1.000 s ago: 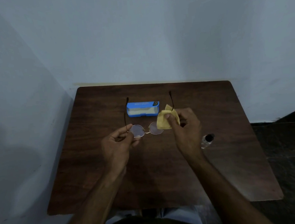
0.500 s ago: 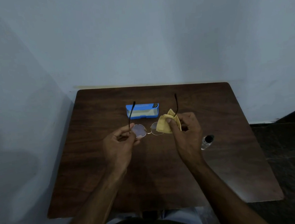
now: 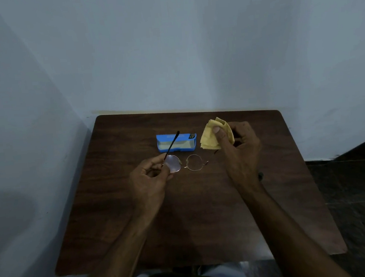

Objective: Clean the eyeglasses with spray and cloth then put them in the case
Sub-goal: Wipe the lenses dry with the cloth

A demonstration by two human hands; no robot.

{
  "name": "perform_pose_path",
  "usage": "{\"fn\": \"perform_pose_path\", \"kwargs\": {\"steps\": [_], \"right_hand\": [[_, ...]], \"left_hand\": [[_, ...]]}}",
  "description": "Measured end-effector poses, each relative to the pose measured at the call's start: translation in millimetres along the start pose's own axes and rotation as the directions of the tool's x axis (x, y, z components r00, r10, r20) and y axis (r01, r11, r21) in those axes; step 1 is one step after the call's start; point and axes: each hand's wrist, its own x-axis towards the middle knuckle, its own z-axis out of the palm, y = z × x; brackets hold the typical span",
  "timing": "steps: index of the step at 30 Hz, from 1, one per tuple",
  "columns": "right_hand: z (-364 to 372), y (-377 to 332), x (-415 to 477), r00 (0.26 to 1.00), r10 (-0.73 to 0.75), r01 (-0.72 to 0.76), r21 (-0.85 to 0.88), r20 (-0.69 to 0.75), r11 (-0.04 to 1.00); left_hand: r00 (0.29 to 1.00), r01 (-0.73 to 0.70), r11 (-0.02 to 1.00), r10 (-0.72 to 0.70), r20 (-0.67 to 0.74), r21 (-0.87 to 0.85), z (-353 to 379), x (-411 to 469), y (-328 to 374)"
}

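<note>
Round thin-framed eyeglasses [image 3: 190, 163] hover over the middle of the dark wooden table [image 3: 197, 214], arms unfolded. My left hand [image 3: 149, 178] pinches them at the left lens and hinge. My right hand [image 3: 237, 149] holds a crumpled yellow cloth [image 3: 210, 138] up and to the right of the glasses, clear of the right lens. The blue case [image 3: 176, 142] lies on the table just behind the glasses; the left arm of the glasses crosses in front of it. The spray bottle [image 3: 261, 176] is almost wholly hidden behind my right wrist.
The table sits in a corner, with a pale wall [image 3: 169, 51] along its far edge and another on its left. Dark floor [image 3: 358, 189] shows to the right. My lap is at the near edge.
My right hand has lifted the cloth off the right lens and moved it up and to the right. The left hand keeps its hold on the glasses, now tilted slightly.
</note>
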Motion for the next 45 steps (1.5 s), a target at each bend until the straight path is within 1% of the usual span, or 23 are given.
{"fn": "perform_pose_path", "kwargs": {"steps": [2, 6, 8, 10, 12, 14, 17, 20, 23, 27, 29, 32, 34, 38, 40, 42, 45], "right_hand": [[1.3, 7.9, -8.4, 1.0, 0.018, -0.018, -0.004, 0.013, 1.0], [6.1, 29.8, -38.2, 0.994, 0.091, -0.092, 0.008, 0.055, 0.996], [9.6, 40.1, -53.5, 0.991, 0.109, -0.108, -0.016, 0.077, 0.994], [12.1, 45.6, -65.7, 0.986, 0.13, -0.126, -0.039, 0.103, 0.991], [12.0, 47.0, -70.7, 0.982, 0.154, -0.152, -0.025, 0.106, 0.988], [9.7, 44.4, -68.8, 0.985, 0.148, -0.147, -0.014, 0.092, 0.989], [2.2, 33.3, -51.8, 0.992, 0.111, -0.11, -0.023, 0.064, 0.994], [-9.4, 15.7, -27.5, 0.998, 0.046, -0.046, 0.003, 0.033, 0.999], [-18.8, 3.5, -3.2, 1.0, 0.011, -0.011, 0.054, 0.008, 0.998], [-23.5, 0.0, 18.0, 1.0, -0.022, 0.022, 0.04, 0.003, 0.999], [-25.7, 2.2, 21.0, 1.0, -0.015, 0.015, 0.059, -0.001, 0.998], [-28.5, 17.7, 17.1, 1.0, 0.014, -0.015, 0.067, 0.011, 0.998], [-29.7, 32.5, 9.0, 0.997, 0.064, -0.066, 0.045, 0.046, 0.997], [-25.6, 56.0, -20.3, 0.985, 0.114, -0.115, 0.006, 0.132, 0.993], [-23.6, 64.9, -31.1, 0.975, 0.168, -0.17, -0.002, 0.148, 0.986], [-24.0, 69.8, -31.9, 0.97, 0.187, -0.187, -0.014, 0.157, 0.982], [-29.4, 67.7, -20.7, 0.977, 0.117, -0.117, -0.009, 0.178, 0.993]], "left_hand": [[1.0, 0.018, 1.0, -0.018, -0.005, -0.023, 0.1, 0.5, -2.8], [0.99, 0.136, 0.978, -0.138, -0.002, -0.158, 1.6, -2.6, -2.1], [0.982, 0.185, 0.96, -0.187, 0.009, -0.209, 2.4, -3.3, -2.8], [0.973, 0.227, 0.946, -0.23, 0.013, -0.231, 3.2, -2.9, -3.7], [0.967, 0.251, 0.943, -0.253, 0.019, -0.22, 3.9, -3.5, -4.5], [0.974, 0.225, 0.959, -0.225, 0.019, -0.172, 4.5, -5.5, -3.8], [0.991, 0.137, 0.986, -0.136, 0.011, -0.09, 5.8, -7.4, 0.8], [0.996, 0.094, 0.993, -0.094, 0.001, -0.069, 8.6, -6.4, 3.7], [0.998, 0.061, 0.997, -0.062, -0.01, -0.049, 12.8, -5.8, 2.9], [0.999, 0.027, 1.0, -0.027, -0.02, -0.013, 22.0, -5.6, 2.1], [0.999, 0.047, 0.998, -0.048, -0.025, -0.044, 28.1, -3.9, 1.5], [0.992, 0.12, 0.983, -0.125, -0.03, -0.138, 37.2, -6.1, 6.7], [0.984, 0.161, 0.966, -0.172, -0.038, -0.203, 43.3, -8.9, 9.7], [0.963, 0.242, 0.92, -0.267, -0.041, -0.308, 54.5, -12.0, 14.1], [0.954, 0.27, 0.911, -0.297, -0.043, -0.312, 58.7, -13.1, 16.4], [0.949, 0.284, 0.916, -0.31, -0.05, -0.283, 61.3, -14.6, 17.0], [0.954, 0.272, 0.929, -0.295, -0.06, -0.252, 65.3, -17.3, 17.7]]}}
